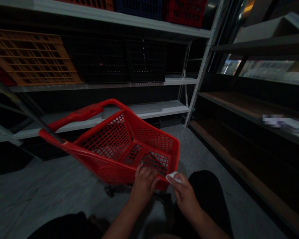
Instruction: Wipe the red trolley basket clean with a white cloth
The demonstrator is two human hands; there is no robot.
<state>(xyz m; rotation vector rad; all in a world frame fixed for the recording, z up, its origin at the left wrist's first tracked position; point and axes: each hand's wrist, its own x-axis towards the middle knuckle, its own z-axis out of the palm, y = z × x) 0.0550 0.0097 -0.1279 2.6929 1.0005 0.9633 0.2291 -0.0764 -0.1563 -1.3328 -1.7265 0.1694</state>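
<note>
A red plastic shopping basket on wheels [112,167] stands on the floor in front of me, its long red handle [77,115] reaching up and to the left. My left hand [143,186] rests on the near rim of the basket, fingers curled over the edge. My right hand [185,197] is just beside the basket's right corner, pinching a small white tissue or cloth [173,177] between its fingers. The basket's mesh floor shows no visible contents.
White metal shelving [102,86] ahead holds an orange crate [31,58] and black crates [97,59], with red and blue crates on the top shelf. Dark shelves with wooden boards [249,109] run along the right. A grey concrete floor [40,189] lies below.
</note>
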